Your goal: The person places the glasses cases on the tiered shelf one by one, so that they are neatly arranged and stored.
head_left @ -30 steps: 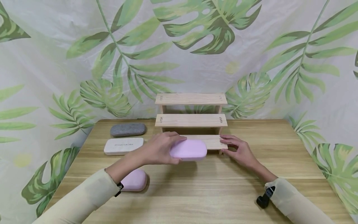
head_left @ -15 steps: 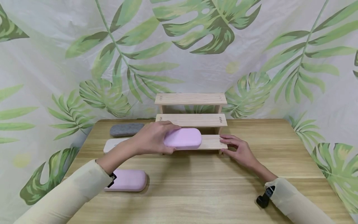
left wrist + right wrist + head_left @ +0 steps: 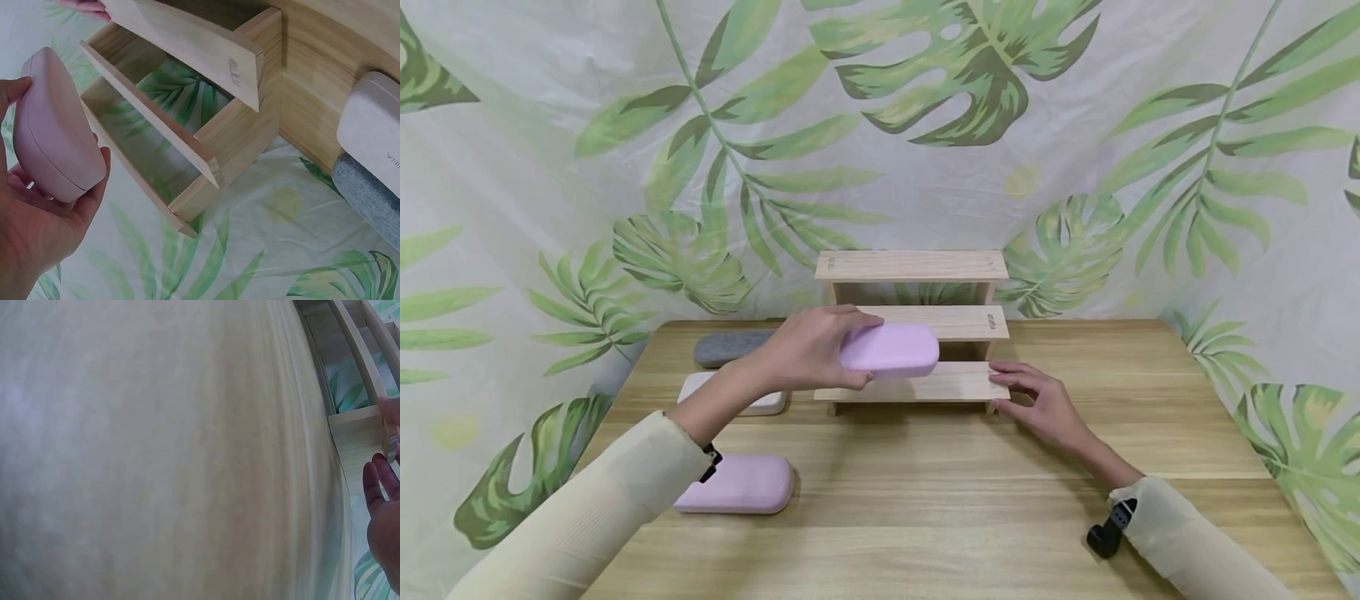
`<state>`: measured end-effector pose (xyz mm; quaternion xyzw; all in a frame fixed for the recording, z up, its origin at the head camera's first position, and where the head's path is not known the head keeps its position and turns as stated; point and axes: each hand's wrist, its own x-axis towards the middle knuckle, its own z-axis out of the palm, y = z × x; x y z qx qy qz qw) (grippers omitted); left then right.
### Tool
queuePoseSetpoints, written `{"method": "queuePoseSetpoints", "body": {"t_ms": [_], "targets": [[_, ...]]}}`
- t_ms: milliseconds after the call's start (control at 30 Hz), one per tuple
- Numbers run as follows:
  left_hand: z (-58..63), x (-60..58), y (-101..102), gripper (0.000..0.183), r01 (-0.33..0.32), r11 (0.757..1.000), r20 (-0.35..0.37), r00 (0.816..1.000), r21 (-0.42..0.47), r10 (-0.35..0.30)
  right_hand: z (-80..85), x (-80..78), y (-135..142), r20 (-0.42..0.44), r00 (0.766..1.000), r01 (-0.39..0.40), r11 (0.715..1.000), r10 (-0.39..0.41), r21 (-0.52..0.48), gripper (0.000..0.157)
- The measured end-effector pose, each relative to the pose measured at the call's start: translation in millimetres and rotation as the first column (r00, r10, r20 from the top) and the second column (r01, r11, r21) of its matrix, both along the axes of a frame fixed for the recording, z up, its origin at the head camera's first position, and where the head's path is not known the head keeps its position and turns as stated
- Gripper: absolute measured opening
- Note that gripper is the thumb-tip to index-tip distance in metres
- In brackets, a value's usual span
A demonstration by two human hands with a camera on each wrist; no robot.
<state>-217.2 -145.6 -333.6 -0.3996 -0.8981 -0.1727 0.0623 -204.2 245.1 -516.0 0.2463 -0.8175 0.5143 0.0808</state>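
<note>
My left hand [image 3: 808, 350] grips a lilac glasses case [image 3: 895, 348], thumb on its near side and fingers over its far side. The case hangs in front of the middle shelf of a three-tier wooden stand [image 3: 917, 265], above the lowest shelf [image 3: 940, 385]. In the left wrist view the hard-shell case [image 3: 56, 125] looks closed, a seam running along its side, apart from the stand. My right hand [image 3: 1045, 408] holds the right end of the lowest shelf between thumb and fingers. The right wrist view catches only part of that hand [image 3: 382, 525] at the shelf's end.
Left on the wooden table [image 3: 970, 517] lie another lilac case [image 3: 745, 485], a white case [image 3: 767, 405] and a grey fabric case [image 3: 730, 347], partly covered by my left arm. A leaf-patterned cloth [image 3: 940, 192] hangs behind the table.
My left hand has carried the lilac case upward and away from me, from in front of the lowest shelf to before the middle one. The right hand has stayed at the shelf's end.
</note>
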Motion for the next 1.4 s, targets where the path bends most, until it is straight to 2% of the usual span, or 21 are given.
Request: {"method": "queuePoseSetpoints", "body": {"t_ms": [233, 667, 1167, 1400], "targets": [[4.5, -8.9, 2.6, 0.074, -0.016, 0.999, 0.025, 1.0, 0.031, 0.015, 0.7, 0.4, -1.1, -0.001, 1.0, 0.004, 1.0, -0.004, 0.004, 0.038], [7.4, -25.9, 17.3, 0.074, -0.066, 0.996, 0.025, 0.998, 0.066, 0.064, 1.7, 0.7, -2.0, -0.025, 1.0, 0.006, 1.0, -0.006, 0.014, 0.038], [5.9, -46.1, 31.8, 0.075, -0.111, 0.987, 0.126, 0.987, 0.113, 0.097, -0.5, 0.7, -0.6, -0.036, 0.999, -0.001, 1.0, 0.002, 0.011, 0.039], [3.3, -56.7, 38.8, 0.074, -0.108, 0.985, 0.142, 0.986, 0.134, 0.089, 1.2, 2.4, -1.0, -0.046, 0.999, -0.004, 1.0, 0.004, 0.017, 0.039]]}}
